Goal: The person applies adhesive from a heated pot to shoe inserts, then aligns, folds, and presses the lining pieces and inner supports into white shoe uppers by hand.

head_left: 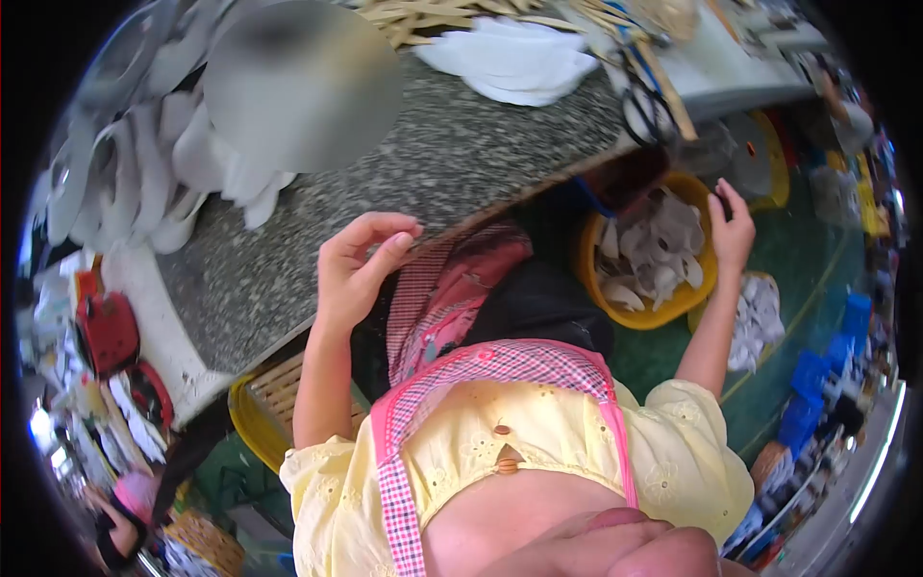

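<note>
My left hand [361,269] is raised over the front edge of the speckled grey table [461,159]. Its thumb and fingers are pinched together, and whatever lies between the tips is too small to make out. Off to the right, my right hand [733,231] is beside the rim of a yellow basket [588,255], its fingers apart; a small dark patch shows at the fingers. White and pale grey cut pieces [654,245] fill the basket loosely. A stack of thin white curved pieces [510,60] lies at the far side of the tabletop.
Pale grey curved pieces [144,173] pile up at the left, partly behind a blurred grey disc. Black-handled scissors [646,106] and tan strips [433,17] lie at the back. More white pieces [757,322] sit right of the basket. Another person [123,514] is at lower left.
</note>
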A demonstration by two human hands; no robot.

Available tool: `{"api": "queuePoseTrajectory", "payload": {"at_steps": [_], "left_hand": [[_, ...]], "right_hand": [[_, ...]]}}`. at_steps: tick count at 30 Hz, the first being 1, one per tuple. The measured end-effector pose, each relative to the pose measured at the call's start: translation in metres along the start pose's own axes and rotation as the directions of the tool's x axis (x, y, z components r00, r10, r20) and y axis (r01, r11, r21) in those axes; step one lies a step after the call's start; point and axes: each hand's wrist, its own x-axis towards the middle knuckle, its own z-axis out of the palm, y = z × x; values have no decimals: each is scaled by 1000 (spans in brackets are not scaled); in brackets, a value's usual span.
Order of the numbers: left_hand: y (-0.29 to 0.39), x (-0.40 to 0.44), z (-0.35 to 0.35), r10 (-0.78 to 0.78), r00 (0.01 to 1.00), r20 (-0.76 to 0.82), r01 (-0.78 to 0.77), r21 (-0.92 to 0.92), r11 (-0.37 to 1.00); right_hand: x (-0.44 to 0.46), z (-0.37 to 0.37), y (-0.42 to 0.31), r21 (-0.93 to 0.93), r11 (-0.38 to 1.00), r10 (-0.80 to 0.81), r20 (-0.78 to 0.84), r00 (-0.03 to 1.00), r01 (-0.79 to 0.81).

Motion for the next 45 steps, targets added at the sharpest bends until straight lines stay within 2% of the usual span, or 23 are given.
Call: {"api": "queuePoseTrajectory", "payload": {"at_steps": [2,4,6,9,10,11,13,15,18,21,23,24,26,27,29,30,32,34,36,38,42,43,45], "left_hand": [[1,-4,-21,109,991,-83,-97,133,986],[14,-8,-50,140,947,-291,-100,146,984],[21,-15,-93,226,836,-501,-135,210,968],[31,-24,-153,344,633,-693,-169,310,936],[39,-20,-166,396,603,-692,-106,423,900],[44,-20,-180,447,583,-678,-50,520,853],[59,-17,-198,526,576,-626,48,668,743],[81,1,-228,799,418,-432,56,890,452],[129,47,-291,944,282,-169,167,978,125],[159,110,-322,887,446,-117,367,928,-62],[171,142,-325,836,532,-131,544,810,-219],[167,157,-334,833,530,-158,580,785,-220],[153,184,-353,825,523,-215,642,736,-215],[157,179,-347,790,552,-268,513,856,-69],[163,158,-333,863,402,-308,353,921,164],[165,140,-329,881,328,-342,257,929,265],[174,77,-328,651,493,-577,-285,600,748],[168,11,-328,617,523,-589,-638,210,741],[155,-27,-316,591,497,-635,-794,-59,605],[121,-30,-328,634,548,-546,-782,-65,620],[120,-22,-324,659,552,-512,-796,-86,599],[130,-21,-314,627,595,-504,-779,-170,603],[135,-11,-304,608,508,-611,-728,72,681]], "right_hand": [[26,16,-52,207,970,-119,-62,991,129],[39,29,-123,142,912,-367,-136,920,385],[41,57,-179,376,785,-523,-23,852,492],[35,86,-302,616,434,-891,184,416,657],[42,99,-335,607,341,-940,206,273,718],[43,109,-364,544,316,-949,199,246,777],[59,148,-415,452,273,-959,54,279,850],[78,187,-466,414,280,-935,-87,343,866],[92,216,-553,386,129,-947,-226,229,913],[86,253,-619,354,58,-949,-270,162,933],[79,270,-637,517,168,-955,-127,269,839],[77,277,-641,589,228,-949,-43,313,775],[87,281,-641,581,134,-925,-219,312,803],[94,276,-641,524,71,-890,-352,292,849],[121,282,-640,380,74,-820,-502,273,922],[133,283,-640,385,142,-859,-411,307,912],[144,283,-637,392,273,-905,-205,373,878],[150,281,-638,279,335,-925,-85,371,900],[147,281,-637,251,350,-929,-29,369,902],[143,281,-648,318,324,-928,-76,364,891],[91,236,-672,418,-104,-863,-489,127,902],[79,233,-676,628,-67,-919,-341,197,775],[66,232,-691,912,62,-976,-29,216,405]]}}
